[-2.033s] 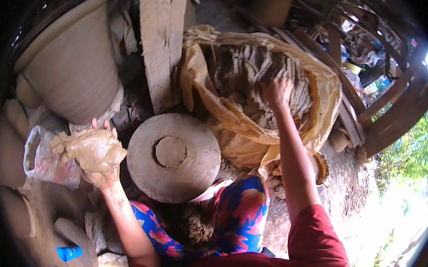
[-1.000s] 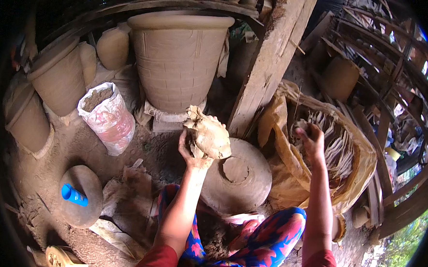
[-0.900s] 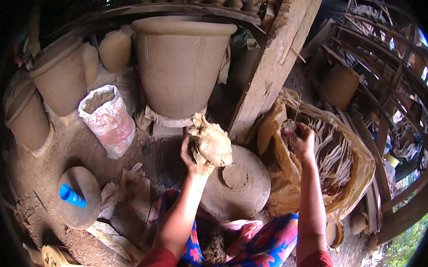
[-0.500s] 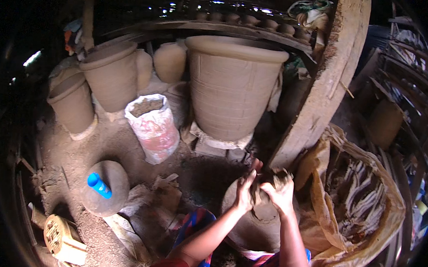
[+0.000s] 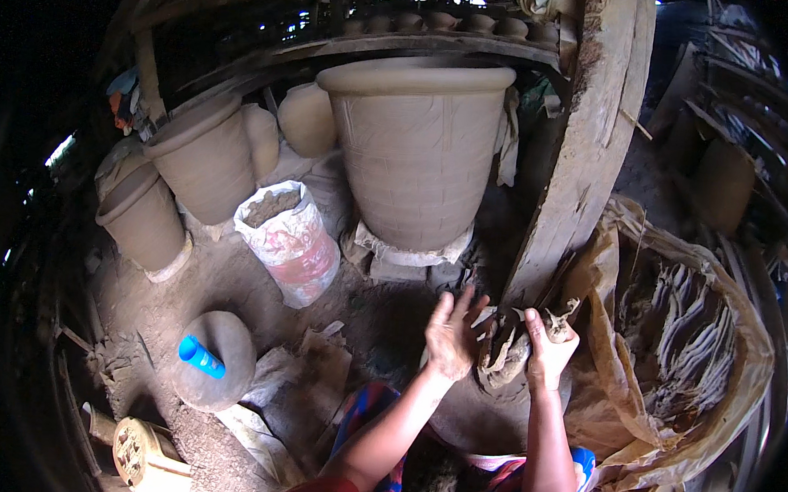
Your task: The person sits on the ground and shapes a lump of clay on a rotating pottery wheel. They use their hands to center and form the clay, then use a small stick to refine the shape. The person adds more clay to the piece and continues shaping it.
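Note:
My right hand [image 5: 549, 350] is closed round a bent, ragged piece of clay [image 5: 506, 357], whose torn end sticks out past the fingers. Just left of the clay, my left hand [image 5: 450, 340] is raised with its fingers spread and holds nothing. Below both hands is a rounded, clay-coloured form [image 5: 527, 420] between my knees; the hands and the clay cover part of its top. To the right lies an open brown sack [image 5: 622, 396] with many flat clay strips [image 5: 674, 336] inside.
A thick wooden post [image 5: 586, 158] rises just beyond my hands. Behind stand a large clay pot [image 5: 417, 149], smaller pots [image 5: 204, 160] and a white sack of clay [image 5: 297, 254]. At left, a blue cylinder [image 5: 201, 357] lies on a round grey form [image 5: 237, 389], near a yellowish container [image 5: 146, 465].
My hands have moved apart. The left one has opened away from the clay, while the right one keeps hold of it. The whole view has shifted slightly.

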`<action>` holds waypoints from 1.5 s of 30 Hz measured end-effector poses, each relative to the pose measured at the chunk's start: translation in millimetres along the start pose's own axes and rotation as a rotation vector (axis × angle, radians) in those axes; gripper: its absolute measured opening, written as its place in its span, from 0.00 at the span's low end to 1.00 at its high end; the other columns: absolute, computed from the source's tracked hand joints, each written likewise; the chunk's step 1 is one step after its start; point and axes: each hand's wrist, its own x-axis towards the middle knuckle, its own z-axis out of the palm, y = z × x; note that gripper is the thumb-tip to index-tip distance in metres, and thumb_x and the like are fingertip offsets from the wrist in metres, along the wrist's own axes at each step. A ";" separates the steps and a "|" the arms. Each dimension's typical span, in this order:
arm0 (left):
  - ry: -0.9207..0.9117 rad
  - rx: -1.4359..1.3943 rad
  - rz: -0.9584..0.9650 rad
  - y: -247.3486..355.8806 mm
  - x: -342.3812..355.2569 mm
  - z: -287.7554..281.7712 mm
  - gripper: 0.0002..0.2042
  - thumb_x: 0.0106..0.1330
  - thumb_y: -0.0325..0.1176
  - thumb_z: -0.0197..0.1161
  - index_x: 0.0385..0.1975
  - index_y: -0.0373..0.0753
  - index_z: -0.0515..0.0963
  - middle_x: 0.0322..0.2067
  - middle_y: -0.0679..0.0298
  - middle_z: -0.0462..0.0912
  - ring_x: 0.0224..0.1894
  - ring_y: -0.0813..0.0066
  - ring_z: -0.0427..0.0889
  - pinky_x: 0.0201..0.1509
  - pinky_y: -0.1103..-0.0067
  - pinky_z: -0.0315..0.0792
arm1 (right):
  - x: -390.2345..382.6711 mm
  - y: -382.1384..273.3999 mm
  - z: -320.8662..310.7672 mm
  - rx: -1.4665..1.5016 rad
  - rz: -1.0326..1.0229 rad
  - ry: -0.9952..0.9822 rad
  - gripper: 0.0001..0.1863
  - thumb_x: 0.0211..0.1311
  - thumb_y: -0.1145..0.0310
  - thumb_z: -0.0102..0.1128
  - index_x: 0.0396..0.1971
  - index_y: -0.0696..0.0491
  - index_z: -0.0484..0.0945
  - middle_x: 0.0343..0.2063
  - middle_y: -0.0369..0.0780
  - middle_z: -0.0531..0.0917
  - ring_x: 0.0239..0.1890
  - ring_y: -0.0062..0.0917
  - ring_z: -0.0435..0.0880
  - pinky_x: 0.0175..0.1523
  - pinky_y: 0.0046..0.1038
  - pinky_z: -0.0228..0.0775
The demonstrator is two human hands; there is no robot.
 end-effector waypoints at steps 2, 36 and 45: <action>0.192 0.374 -0.081 -8.5 -4.6 4.0 0.24 0.65 0.45 0.38 0.55 0.37 0.57 0.55 0.58 0.60 0.56 0.67 0.61 0.60 0.72 0.54 | 2.1 -0.7 -4.0 -0.103 -0.011 -0.147 0.11 0.44 0.68 0.66 0.24 0.60 0.79 0.20 0.35 0.79 0.23 0.13 0.74 0.32 0.17 0.67; 0.353 0.240 0.010 4.9 -0.7 2.1 0.22 0.61 0.45 0.45 0.45 0.31 0.68 0.42 0.54 0.74 0.43 0.67 0.75 0.49 0.73 0.68 | 6.0 -23.7 -22.6 0.724 0.216 -0.505 0.53 0.27 0.41 0.66 0.54 0.59 0.57 0.50 0.46 0.67 0.51 0.33 0.67 0.56 0.36 0.57; 0.387 0.697 0.120 -1.7 -7.9 8.2 0.22 0.61 0.45 0.47 0.41 0.28 0.71 0.37 0.54 0.76 0.36 0.70 0.77 0.44 0.77 0.70 | -10.6 -33.0 -11.3 -0.564 -0.161 -0.319 0.40 0.20 0.56 0.76 0.37 0.65 0.72 0.29 0.43 0.79 0.34 0.23 0.78 0.43 0.24 0.68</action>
